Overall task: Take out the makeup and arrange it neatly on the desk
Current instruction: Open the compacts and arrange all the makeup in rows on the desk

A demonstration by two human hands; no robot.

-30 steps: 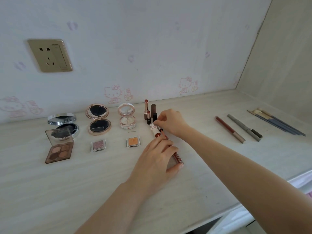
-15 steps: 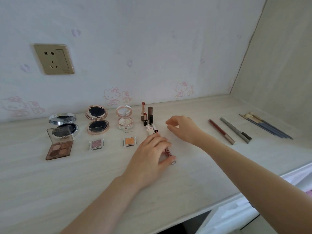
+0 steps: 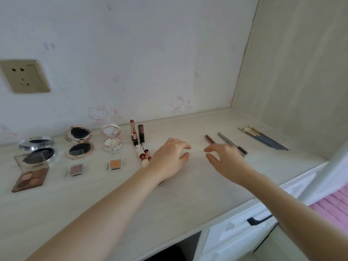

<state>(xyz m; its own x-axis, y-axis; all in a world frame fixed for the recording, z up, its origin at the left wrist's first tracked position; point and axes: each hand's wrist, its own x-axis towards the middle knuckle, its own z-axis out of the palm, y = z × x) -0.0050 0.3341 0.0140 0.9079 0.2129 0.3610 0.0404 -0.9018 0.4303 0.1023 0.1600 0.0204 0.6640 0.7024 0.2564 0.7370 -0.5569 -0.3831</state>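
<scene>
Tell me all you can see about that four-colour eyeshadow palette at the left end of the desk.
The eyeshadow palette is a small square case, seemingly clear plastic, lying flat on the pale wood-look desk, nearest the left edge. Four pans in brown and beige tones fill its base. Its see-through lid stands open, tilted back toward the silver compact behind it; whether they touch cannot be told. Neither hand is near it.

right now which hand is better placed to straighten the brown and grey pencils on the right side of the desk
Right. The right hand is open directly beside the slim brown pencil and grey pencil, partly overlapping them. The left hand hovers nearer the lip tubes.
</scene>
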